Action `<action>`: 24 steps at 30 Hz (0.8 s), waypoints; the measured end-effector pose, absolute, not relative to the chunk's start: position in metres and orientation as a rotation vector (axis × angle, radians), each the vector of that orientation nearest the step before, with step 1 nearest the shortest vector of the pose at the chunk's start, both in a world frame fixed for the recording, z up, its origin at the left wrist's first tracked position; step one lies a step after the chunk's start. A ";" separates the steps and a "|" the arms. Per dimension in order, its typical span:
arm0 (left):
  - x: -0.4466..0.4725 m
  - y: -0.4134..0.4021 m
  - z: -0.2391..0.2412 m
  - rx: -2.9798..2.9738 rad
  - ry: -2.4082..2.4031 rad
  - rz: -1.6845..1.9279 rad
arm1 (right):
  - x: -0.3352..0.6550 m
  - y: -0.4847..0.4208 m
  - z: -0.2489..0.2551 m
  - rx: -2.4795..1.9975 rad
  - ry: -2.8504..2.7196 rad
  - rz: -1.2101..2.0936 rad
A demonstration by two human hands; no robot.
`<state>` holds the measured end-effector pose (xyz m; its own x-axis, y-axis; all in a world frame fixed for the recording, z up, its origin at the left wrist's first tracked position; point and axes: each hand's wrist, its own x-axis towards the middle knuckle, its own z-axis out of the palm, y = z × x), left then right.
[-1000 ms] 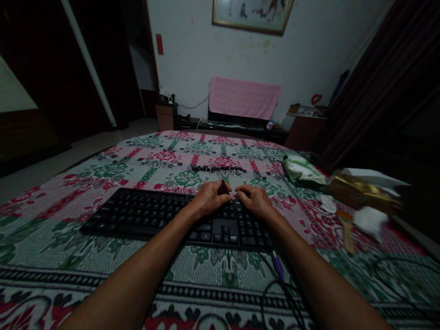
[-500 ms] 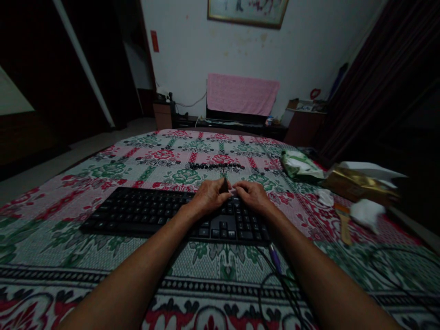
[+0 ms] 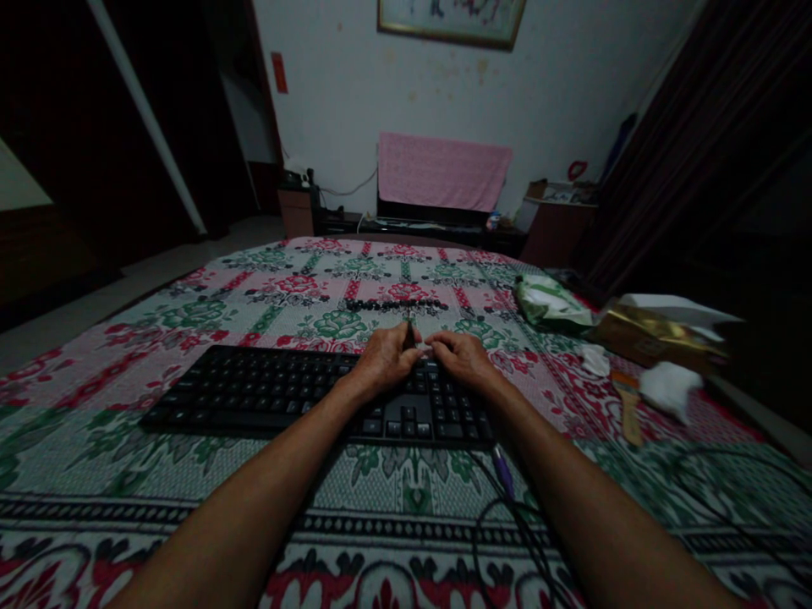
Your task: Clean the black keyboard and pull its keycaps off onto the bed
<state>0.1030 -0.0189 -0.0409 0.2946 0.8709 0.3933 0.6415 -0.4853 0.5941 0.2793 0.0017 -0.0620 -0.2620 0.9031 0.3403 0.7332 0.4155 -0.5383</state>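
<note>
A black keyboard [image 3: 254, 389] lies on the patterned cloth beneath my forearms. Over its upper right part my left hand [image 3: 386, 355] is closed round a small dark thing [image 3: 409, 336], whose kind I cannot make out. Close beside it, my right hand [image 3: 465, 359] has thumb and forefinger pinched on a small white scrap [image 3: 427, 348], perhaps paper or tissue. The fingertips of both hands almost meet there. Behind the hands, several small black pieces [image 3: 393, 304], which look like keycaps, form a row on the cloth.
To the right are a green tissue pack [image 3: 551, 303], a gold box [image 3: 653, 334], a flat brush [image 3: 629, 410] and crumpled white wads [image 3: 672, 389]. The black cable [image 3: 536, 541] with a purple plug [image 3: 503, 474] curls near my right forearm. The patterned cloth [image 3: 190, 474] spreads all round.
The view has shifted slightly, so everything sits a little further left. Both hands keep nearly the same pose over the keyboard, with only slight finger movement.
</note>
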 end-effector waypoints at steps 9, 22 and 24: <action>0.099 -0.008 -0.047 2.039 1.324 1.074 | 0.279 0.002 -0.060 -1.364 -2.059 0.401; 0.098 -0.009 -0.045 1.956 1.289 1.080 | 0.277 -0.011 -0.043 -1.210 -2.119 0.758; 0.098 -0.009 -0.045 1.964 1.285 1.086 | 0.277 -0.010 -0.046 -1.200 -2.113 0.780</action>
